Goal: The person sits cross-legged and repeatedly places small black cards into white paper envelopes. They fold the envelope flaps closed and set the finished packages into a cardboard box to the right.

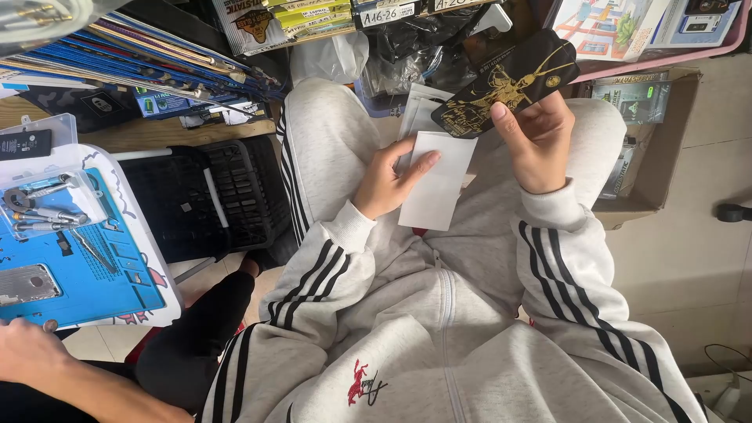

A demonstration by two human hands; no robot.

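White card sleeve (437,184) lies over the lap, pinched at its left edge by the left hand (385,182), its long axis pointing up-right to the black gold-printed packet (509,82) the right hand (539,141) grips just above it.

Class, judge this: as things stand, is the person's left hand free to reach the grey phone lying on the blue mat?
Probably not: the left hand holds a white sleeve, and the grey phone lies far across on the blue mat.

White sleeve (436,184) lies on lap, below black package (509,84).
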